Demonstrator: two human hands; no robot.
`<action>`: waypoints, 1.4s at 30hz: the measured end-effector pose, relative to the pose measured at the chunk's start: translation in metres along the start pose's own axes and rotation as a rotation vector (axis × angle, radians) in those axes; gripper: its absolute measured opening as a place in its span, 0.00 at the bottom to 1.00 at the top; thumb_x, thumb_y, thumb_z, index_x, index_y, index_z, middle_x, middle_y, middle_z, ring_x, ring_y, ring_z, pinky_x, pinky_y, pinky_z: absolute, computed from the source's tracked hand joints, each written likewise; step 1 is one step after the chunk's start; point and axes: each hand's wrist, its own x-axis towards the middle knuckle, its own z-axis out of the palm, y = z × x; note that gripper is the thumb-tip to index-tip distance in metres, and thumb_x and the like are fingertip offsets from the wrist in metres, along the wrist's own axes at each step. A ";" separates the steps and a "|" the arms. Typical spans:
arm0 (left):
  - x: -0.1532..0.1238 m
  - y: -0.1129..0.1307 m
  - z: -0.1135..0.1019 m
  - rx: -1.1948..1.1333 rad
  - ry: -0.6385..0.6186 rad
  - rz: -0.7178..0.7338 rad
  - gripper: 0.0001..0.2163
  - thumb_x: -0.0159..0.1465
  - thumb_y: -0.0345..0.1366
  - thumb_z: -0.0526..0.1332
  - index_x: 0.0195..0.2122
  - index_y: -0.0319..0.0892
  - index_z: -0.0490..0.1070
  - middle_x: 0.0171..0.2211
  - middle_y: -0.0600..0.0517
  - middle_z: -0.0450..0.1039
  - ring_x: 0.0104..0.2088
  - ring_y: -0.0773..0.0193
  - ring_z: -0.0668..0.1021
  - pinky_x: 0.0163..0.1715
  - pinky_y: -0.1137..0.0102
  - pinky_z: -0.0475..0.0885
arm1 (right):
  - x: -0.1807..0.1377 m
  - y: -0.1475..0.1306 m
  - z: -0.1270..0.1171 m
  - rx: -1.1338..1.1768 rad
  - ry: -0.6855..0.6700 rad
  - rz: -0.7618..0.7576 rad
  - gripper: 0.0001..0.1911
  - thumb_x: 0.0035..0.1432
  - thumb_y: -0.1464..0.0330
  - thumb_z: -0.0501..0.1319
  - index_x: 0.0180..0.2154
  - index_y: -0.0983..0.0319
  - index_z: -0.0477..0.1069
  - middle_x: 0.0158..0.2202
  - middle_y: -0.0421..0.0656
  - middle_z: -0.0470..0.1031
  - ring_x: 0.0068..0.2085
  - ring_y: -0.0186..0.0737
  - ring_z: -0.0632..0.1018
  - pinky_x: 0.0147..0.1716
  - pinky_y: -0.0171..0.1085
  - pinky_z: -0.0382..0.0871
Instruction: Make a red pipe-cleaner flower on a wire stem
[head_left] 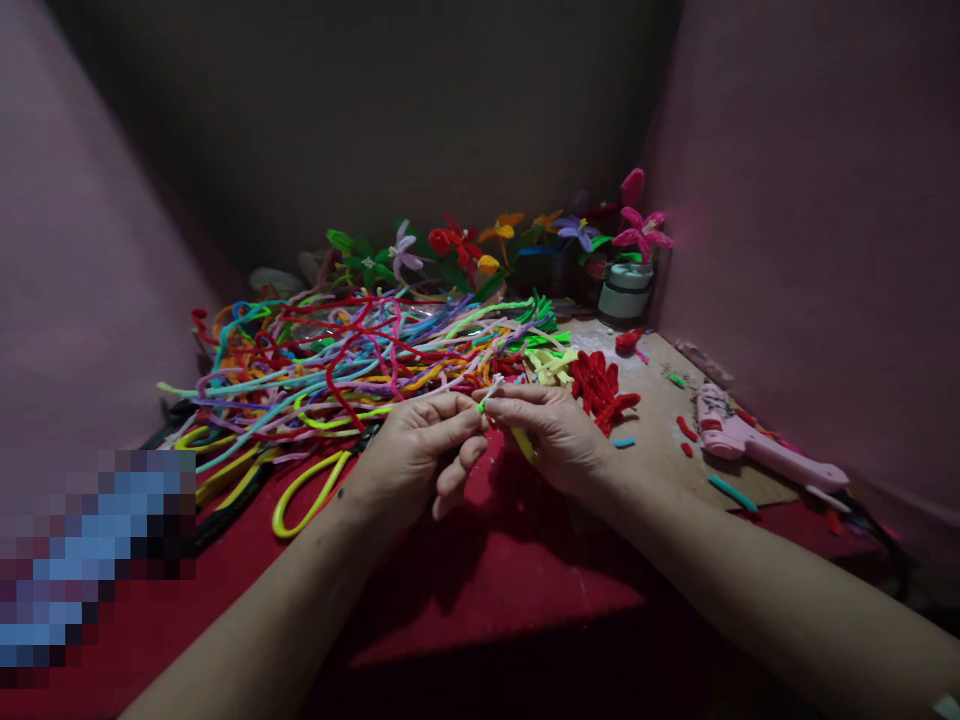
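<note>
My left hand [442, 440] and my right hand [551, 425] meet above the red table, thumbs and fingertips pinched together. Between them is a small bright green pipe cleaner piece [481, 407], with thin white stems [495, 384] sticking up from it. Most of this small piece is hidden by the fingertips. A yellow pipe cleaner [525, 443] shows under the curled fingers of my right hand. The lower fingers of my left hand hang loosely curled. Behind my hands lies a big tangle of colourful pipe cleaners [360, 345].
Yellow-handled scissors [311, 500] lie left of my left hand. Red fuzzy petals [600, 390] and a pink glue gun [765, 450] rest on cardboard [667, 385] at right. Finished flowers [457, 243] and a jar [625, 292] stand at the back. Walls rise on both sides.
</note>
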 end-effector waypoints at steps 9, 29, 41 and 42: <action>0.005 -0.002 -0.001 0.032 -0.089 0.038 0.08 0.60 0.38 0.56 0.28 0.39 0.66 0.16 0.58 0.64 0.08 0.77 0.60 0.07 0.80 0.58 | -0.001 -0.001 0.002 0.045 0.081 -0.051 0.04 0.41 0.71 0.68 0.25 0.62 0.76 0.25 0.37 0.74 0.28 0.30 0.72 0.33 0.33 0.62; 0.000 0.001 0.005 0.394 0.193 0.162 0.08 0.59 0.38 0.58 0.26 0.39 0.65 0.16 0.58 0.63 0.12 0.77 0.62 0.11 0.80 0.54 | -0.001 -0.003 0.000 -0.036 0.141 -0.037 0.10 0.36 0.71 0.70 0.27 0.62 0.76 0.26 0.37 0.76 0.28 0.31 0.73 0.34 0.34 0.63; 0.003 -0.001 -0.005 -0.271 -0.291 -0.069 0.06 0.60 0.35 0.57 0.29 0.39 0.66 0.15 0.62 0.57 0.09 0.81 0.45 0.05 0.83 0.51 | -0.001 -0.009 0.002 0.140 0.001 0.186 0.12 0.34 0.69 0.69 0.27 0.65 0.75 0.19 0.38 0.73 0.22 0.29 0.70 0.23 0.31 0.60; 0.003 -0.002 -0.004 -0.257 -0.295 -0.063 0.06 0.60 0.36 0.57 0.29 0.39 0.65 0.15 0.62 0.56 0.09 0.81 0.45 0.05 0.83 0.50 | -0.001 -0.009 0.002 0.158 0.014 0.185 0.11 0.33 0.69 0.69 0.25 0.64 0.74 0.19 0.38 0.73 0.22 0.29 0.70 0.24 0.31 0.60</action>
